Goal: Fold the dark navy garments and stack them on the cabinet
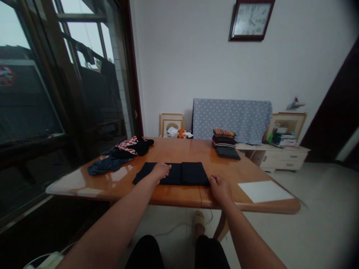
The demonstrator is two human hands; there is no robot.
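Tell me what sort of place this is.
Probably a room in a home: there's a wall clock, a stack of folded clothes on a table, and a low cabinet.

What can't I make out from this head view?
Head view:
dark folded cloth: the part beneath the left hand, hidden by that hand
right hand: whether it pinches the cloth's corner; contact too small and dim
loose clothes pile: lower layers, covered by upper ones
left forearm: elbow end, cut off by lower edge
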